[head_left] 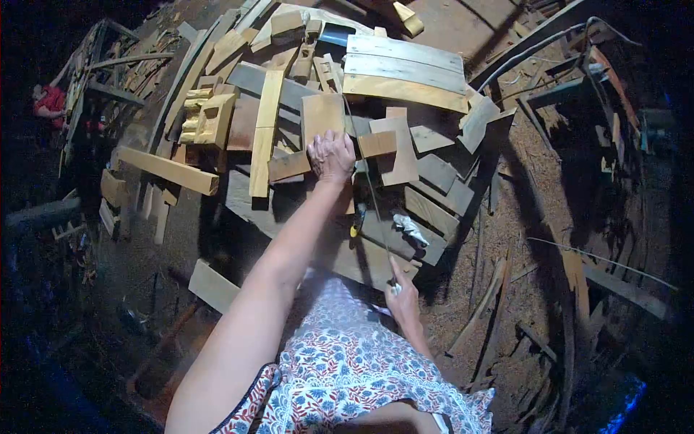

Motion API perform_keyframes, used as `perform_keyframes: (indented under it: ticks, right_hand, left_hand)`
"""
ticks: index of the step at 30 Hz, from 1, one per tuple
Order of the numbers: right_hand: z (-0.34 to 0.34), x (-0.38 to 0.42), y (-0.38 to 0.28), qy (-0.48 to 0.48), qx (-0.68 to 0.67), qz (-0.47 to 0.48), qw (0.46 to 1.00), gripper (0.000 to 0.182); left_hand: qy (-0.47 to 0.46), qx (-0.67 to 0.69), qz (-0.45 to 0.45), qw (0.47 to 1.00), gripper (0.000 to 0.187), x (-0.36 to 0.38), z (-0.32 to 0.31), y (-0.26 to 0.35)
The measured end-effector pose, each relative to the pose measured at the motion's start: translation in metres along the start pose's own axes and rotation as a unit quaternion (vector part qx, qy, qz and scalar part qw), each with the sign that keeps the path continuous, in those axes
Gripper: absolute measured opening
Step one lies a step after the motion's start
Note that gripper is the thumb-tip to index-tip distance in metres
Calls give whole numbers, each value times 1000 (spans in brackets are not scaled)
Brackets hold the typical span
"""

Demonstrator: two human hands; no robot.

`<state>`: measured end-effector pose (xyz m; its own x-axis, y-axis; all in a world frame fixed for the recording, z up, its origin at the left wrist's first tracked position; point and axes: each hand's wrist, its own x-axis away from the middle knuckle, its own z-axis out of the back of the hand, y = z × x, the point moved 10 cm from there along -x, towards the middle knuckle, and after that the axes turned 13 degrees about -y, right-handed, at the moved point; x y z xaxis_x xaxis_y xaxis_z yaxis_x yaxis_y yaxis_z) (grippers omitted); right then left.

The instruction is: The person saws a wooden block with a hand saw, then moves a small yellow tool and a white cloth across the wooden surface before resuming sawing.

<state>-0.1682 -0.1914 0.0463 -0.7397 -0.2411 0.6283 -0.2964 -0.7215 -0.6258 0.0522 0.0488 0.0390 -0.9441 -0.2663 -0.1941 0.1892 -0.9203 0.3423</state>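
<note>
My left hand (332, 155) presses down on the lower end of a light wooden block (323, 114), its fingers bent over the wood. A brown board (378, 144) lies crosswise beneath, showing on both sides of that hand. My right hand (403, 293) is lower right, closed round the near end of a long thin saw blade (373, 195); the handle is mostly hidden in the fist. The blade runs up past the right edge of the block. Right of my left hand lie flat wooden pieces (396, 155).
A slatted board (405, 69) lies at the table's far right. A long beam (168, 170) and a carved block (210, 119) are on the left. A crumpled white cloth (410, 228) and a yellow-tipped tool (354, 231) lie near the right hand. Someone in red (49, 101) is far left.
</note>
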Motion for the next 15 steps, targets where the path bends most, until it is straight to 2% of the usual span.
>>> perform_keyframes:
  ticks: [1, 3, 6, 8, 10, 12, 15]
  right_hand:
    - [-1, -11, -6, -15, -13, -17, 1000, 68]
    - [18, -45, -46, 48, 2, 27, 998, 59]
    - [23, -84, -66, 35, -33, 33, 998, 59]
    - [22, -78, -66, 54, -20, 78, 995, 59]
    - [11, -45, -35, -11, 0, -26, 1000, 61]
    - [-1, -11, 1, 8, -8, 6, 1000, 61]
    - [-2, 1, 4, -1, -36, 12, 999, 62]
  left_hand:
    - [2, 1, -3, 1000, 19, 0, 0, 0]
    - [-33, 2, -8, 999, 19, 1, -5, 1]
    - [-41, -12, 4, 999, 18, -1, 0, 1]
    - [-32, -8, 14, 999, 17, -2, -1, 0]
    - [-37, -2, 15, 999, 18, -2, -9, -3]
    - [-28, -10, 6, 1000, 19, -2, -10, -4]
    - [-10, -32, 14, 999, 21, 0, -1, 1]
